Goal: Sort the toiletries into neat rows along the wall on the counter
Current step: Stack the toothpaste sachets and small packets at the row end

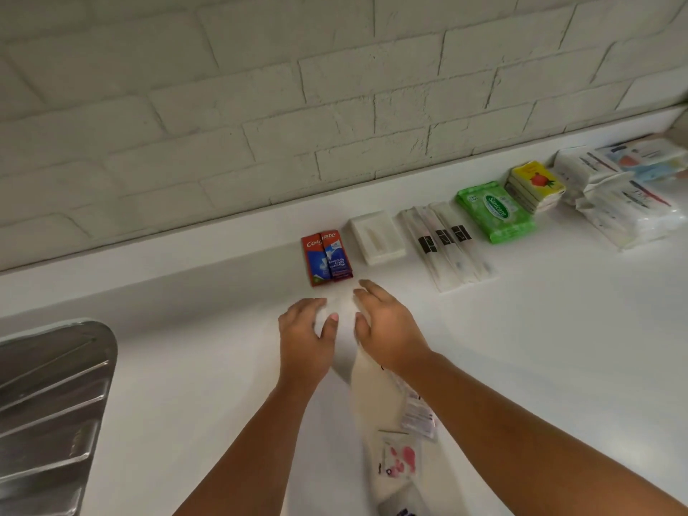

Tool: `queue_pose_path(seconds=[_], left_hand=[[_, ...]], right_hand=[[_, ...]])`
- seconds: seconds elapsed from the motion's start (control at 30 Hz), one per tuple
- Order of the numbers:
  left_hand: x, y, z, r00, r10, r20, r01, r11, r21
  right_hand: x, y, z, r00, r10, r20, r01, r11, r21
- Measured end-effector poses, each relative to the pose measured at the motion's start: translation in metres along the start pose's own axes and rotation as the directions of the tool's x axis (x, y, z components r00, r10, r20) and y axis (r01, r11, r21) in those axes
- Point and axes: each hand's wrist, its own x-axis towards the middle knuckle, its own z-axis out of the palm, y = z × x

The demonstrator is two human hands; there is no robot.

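Step in hand: placing was judged to be under way; a blurred white soft packet (340, 310) was held between both hands, just in front of the two red-and-blue cardboard toothpaste boxes (327, 256).
Row so far: from the toothpaste boxes rightward were noted a white rectangular plastic case (378, 238), three paper-wrapped toothbrushes (446, 247), a green soft wipes pack (495, 212), a stack of yellow-wrapped soap bars (536, 186) and crinkled white plastic packs (625, 206).
Location: all were laid on the white bench (186, 366), near the painted brick wall (260, 106).
Left hand (303, 333): fingers were curled and the thumb was pressed on the packet's left side; the packet was gripped.
Right hand (385, 329): fingers were loosely bent against the packet's right side; whether it was gripped or only steadied could not be told.
Unsorted: a translucent white plastic bag (372, 389) and small printed sachets (419, 415) were seen under the right forearm, well apart from the wall; whether the bag joined the packet could not be told.
Next move: judged to call for the packet to be set flat beside the toothpaste boxes, squared with the row, and let go without the boxes being nudged.
Progress: judged past halfway, the sachets not yet placed.
Left margin: a ribbed steel drainer (48, 404) was noted, apart from the work.
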Motion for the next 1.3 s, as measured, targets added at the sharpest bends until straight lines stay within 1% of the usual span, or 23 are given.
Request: queue_pose_path(seconds=[0.13,0.3,0.4,0.5,0.57,0.67,0.77,0.83,0.93,1.0,1.07,1.1,1.13,1.17,1.2,1.23,1.3], left_hand=[[-0.033,0.021,0.006,0.997,-0.018,0.077,0.014,0.999,0.048],[-0.077,0.053,0.01,0.981,-0.01,0.194,-0.003,0.998,0.068],[-0.101,0.065,0.014,0.975,-0.003,0.224,-0.023,0.993,0.113],[-0.118,0.073,0.023,0.969,-0.016,0.246,-0.032,0.981,0.189],[-0.122,0.077,0.03,0.968,-0.028,0.248,-0.036,0.968,0.249],[-0.124,0.085,0.039,0.977,-0.043,0.209,-0.024,0.951,0.307],[-0.127,0.094,0.044,0.984,-0.023,0.175,-0.045,0.926,0.375],[-0.128,0.1,0.046,0.987,-0.023,0.158,-0.041,0.921,0.388],[-0.128,0.106,0.045,0.987,-0.027,0.161,-0.043,0.908,0.417],[-0.126,0.109,0.045,0.983,-0.002,0.185,-0.086,0.881,0.466],[-0.123,0.118,0.042,0.97,0.01,0.241,-0.147,0.816,0.559],[-0.121,0.125,0.04,0.956,-0.022,0.292,-0.164,0.787,0.595],[-0.118,0.125,0.042,0.954,0.01,0.3,-0.207,0.746,0.633],[-0.115,0.125,0.043,0.947,-0.002,0.32,-0.226,0.704,0.673],[-0.113,0.126,0.043,0.938,-0.01,0.346,-0.246,0.684,0.686],[-0.112,0.125,0.042,0.941,-0.018,0.337,-0.238,0.673,0.7],[-0.107,0.122,0.036,0.945,-0.034,0.325,-0.2,0.727,0.657]], right_hand=[[-0.03,0.008,-0.029,0.994,-0.048,0.098,0.045,0.998,0.036],[-0.066,0.029,-0.052,0.985,-0.064,0.159,0.058,0.997,0.043],[-0.087,0.045,-0.063,0.982,-0.05,0.184,0.04,0.997,0.061],[-0.105,0.062,-0.072,0.973,-0.058,0.222,0.05,0.998,0.042],[-0.112,0.07,-0.074,0.97,-0.071,0.231,0.065,0.997,0.03],[-0.112,0.075,-0.076,0.966,-0.108,0.237,0.11,0.994,0.004],[-0.106,0.076,-0.077,0.946,-0.184,0.267,0.196,0.98,-0.019],[-0.102,0.077,-0.076,0.932,-0.22,0.288,0.244,0.969,-0.048],[-0.1,0.076,-0.076,0.921,-0.241,0.306,0.277,0.958,-0.079],[-0.1,0.074,-0.076,0.917,-0.238,0.321,0.28,0.956,-0.09],[-0.098,0.074,-0.076,0.912,-0.231,0.338,0.281,0.954,-0.106],[-0.097,0.073,-0.076,0.91,-0.231,0.344,0.283,0.953,-0.111],[-0.095,0.073,-0.077,0.909,-0.23,0.348,0.283,0.953,-0.111],[-0.093,0.073,-0.077,0.908,-0.226,0.353,0.279,0.954,-0.107],[-0.091,0.072,-0.076,0.907,-0.222,0.358,0.275,0.956,-0.104],[-0.088,0.071,-0.076,0.907,-0.214,0.362,0.267,0.958,-0.103],[-0.083,0.068,-0.074,0.913,-0.195,0.358,0.247,0.963,-0.104]])
